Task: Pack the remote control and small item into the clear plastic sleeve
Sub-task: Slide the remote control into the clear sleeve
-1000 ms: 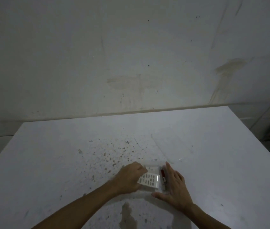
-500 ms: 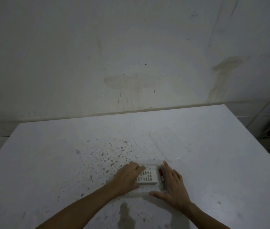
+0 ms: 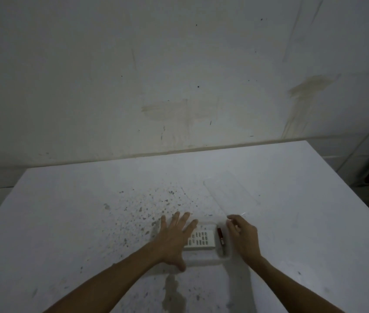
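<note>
Two bare forearms reach in from the near edge over a white worktop (image 3: 66,222). A dark elongated stain (image 3: 173,292) marks the surface between them. The left hand (image 3: 174,238) lies palm down with its fingers (image 3: 184,219) spread wide and flat, gripping nothing; its fingertip side overlaps the left end of a white remote control (image 3: 201,239). The remote lies flat, its rows of dark buttons facing up. Just beside its right end sits a small red and dark item (image 3: 220,237) (too small to identify), lying crosswise to the remote. Both appear to rest inside a clear plastic sleeve (image 3: 226,256), whose faint glossy outline shows around them. The right hand (image 3: 245,239) hovers just to the right of the small item, its fingers (image 3: 232,225) loosely curled and holding nothing; whether they touch the sleeve cannot be told. Farther off, dark specks (image 3: 147,206) scatter over the worktop, and a second clear plastic sleeve (image 3: 228,190) lies flat, angled away. Behind stands a stained pale wall (image 3: 179,75).
</note>
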